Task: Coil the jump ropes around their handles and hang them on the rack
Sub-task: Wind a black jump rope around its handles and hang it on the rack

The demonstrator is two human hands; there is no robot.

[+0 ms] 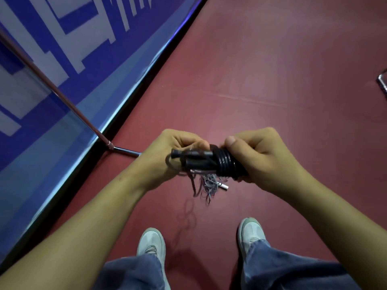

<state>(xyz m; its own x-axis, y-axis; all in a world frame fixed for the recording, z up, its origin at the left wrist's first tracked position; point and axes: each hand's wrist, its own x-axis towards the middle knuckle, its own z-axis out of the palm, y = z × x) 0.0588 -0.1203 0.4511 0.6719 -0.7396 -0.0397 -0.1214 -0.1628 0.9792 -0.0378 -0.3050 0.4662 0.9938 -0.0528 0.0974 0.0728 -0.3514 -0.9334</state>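
While I look down through the head camera, I see both hands meet in the middle of the frame, over the red floor (272, 80). The black rope (227, 164) is held between them, up in the air. It is wound in tight rings round the handles (195, 159). My right hand (263, 160) grips the wound part, with the thumb on top. My left hand (165, 151) has its fingers curled round the handle ends, where one loose loop sticks out. Thin frayed strings (209, 185) hang down under the rope, and a small white tip (224, 186) hangs beside them. Two pale shoes (151, 243) and blue jeans (282, 266) show at the bottom. A blue wall (62, 59) fills the upper left, with a shiny pole (52, 86) leaning across it.
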